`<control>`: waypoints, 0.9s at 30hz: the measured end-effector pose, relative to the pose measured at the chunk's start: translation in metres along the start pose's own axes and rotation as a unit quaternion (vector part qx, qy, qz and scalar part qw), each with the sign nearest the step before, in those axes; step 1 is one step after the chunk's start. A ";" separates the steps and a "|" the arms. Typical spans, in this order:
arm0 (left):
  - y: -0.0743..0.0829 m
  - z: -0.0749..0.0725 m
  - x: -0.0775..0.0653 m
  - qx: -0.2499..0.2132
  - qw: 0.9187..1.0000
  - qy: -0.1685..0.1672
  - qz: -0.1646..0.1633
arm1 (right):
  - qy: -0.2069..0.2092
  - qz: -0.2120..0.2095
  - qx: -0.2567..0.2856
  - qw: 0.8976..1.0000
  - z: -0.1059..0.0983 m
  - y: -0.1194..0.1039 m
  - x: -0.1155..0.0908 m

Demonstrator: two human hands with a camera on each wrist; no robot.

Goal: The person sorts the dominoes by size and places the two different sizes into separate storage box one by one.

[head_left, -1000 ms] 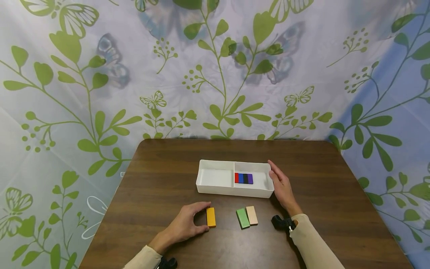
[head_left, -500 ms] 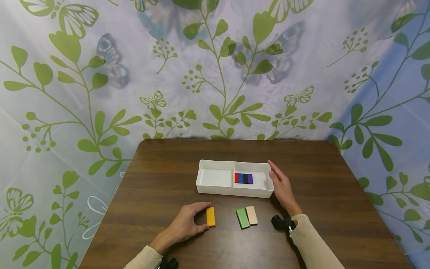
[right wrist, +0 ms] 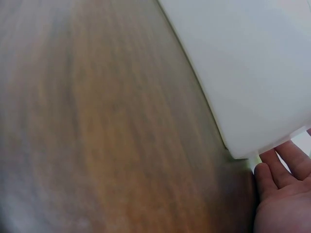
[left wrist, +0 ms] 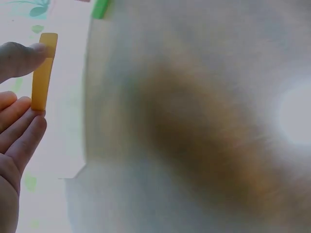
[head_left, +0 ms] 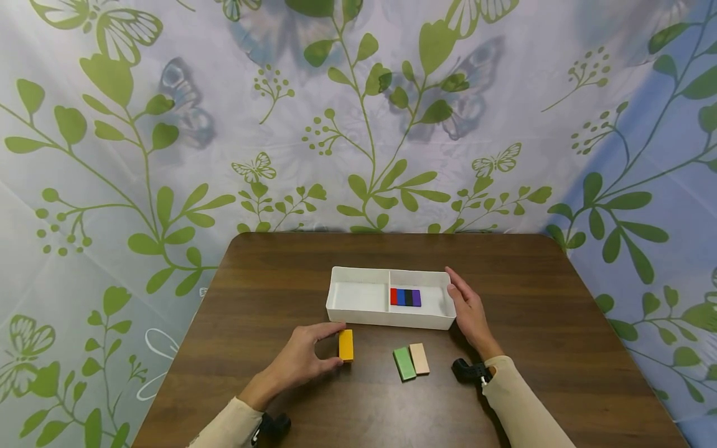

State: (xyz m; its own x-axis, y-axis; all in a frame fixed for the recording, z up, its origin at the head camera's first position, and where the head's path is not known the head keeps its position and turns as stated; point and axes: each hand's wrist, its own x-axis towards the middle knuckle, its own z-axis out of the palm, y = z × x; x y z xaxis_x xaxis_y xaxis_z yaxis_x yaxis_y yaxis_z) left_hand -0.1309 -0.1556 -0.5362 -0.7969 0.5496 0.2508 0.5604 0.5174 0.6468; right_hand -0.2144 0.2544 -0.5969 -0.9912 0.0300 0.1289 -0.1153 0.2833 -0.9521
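My left hand (head_left: 298, 354) pinches a flat yellow block (head_left: 346, 346) upright between thumb and fingertips, just in front of the white two-compartment tray (head_left: 364, 317). In the left wrist view, the thumb lies across one end of the block and the fingers support the other. At the tray's right end, my right hand (head_left: 472, 316) holds the wall, its thumb at the rim and its fingers along the outside. Red, blue (head_left: 401, 297), black and purple blocks lie side by side in the right compartment against the divider. The left compartment shows only its white floor.
A green block (head_left: 404, 364) and a beige block (head_left: 419, 358) lie close together on the brown wooden table (head_left: 269, 286), in front of the tray. Behind the table hangs a leaf-and-butterfly patterned cloth (head_left: 358, 124).
My left hand has moved the yellow block forward and slightly left, closer to the tray's front wall. The right hand and the tray stay where they were.
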 end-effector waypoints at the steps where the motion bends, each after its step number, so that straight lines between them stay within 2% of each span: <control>1: 0.001 -0.004 0.003 0.000 1.000 0.002 0.007 | 0.000 0.000 -0.003 1.000 0.000 0.000 0.000; 10: 0.009 -0.032 0.024 0.031 0.998 0.018 0.044 | 0.007 0.001 -0.009 1.000 0.002 -0.004 -0.004; 18: 0.014 -0.052 0.050 0.063 0.995 0.030 0.074 | 0.010 0.005 -0.008 1.000 0.001 -0.006 -0.004; 24: 0.017 -0.061 0.070 0.083 0.993 0.012 0.081 | 0.010 0.005 -0.015 1.000 0.001 -0.005 -0.005; 27: 0.017 -0.063 0.078 0.091 0.993 -0.005 0.073 | 0.011 0.006 -0.015 1.000 0.002 -0.006 -0.005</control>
State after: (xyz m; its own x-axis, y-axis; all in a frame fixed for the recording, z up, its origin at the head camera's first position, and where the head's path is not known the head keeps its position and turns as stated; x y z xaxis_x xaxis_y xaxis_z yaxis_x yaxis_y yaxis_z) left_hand -0.1971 -0.1449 -0.4604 -0.7020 0.6341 0.3243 0.7023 0.5404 0.4635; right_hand -0.2091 0.2509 -0.5921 -0.9909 0.0548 0.1231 -0.1003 0.3106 -0.9452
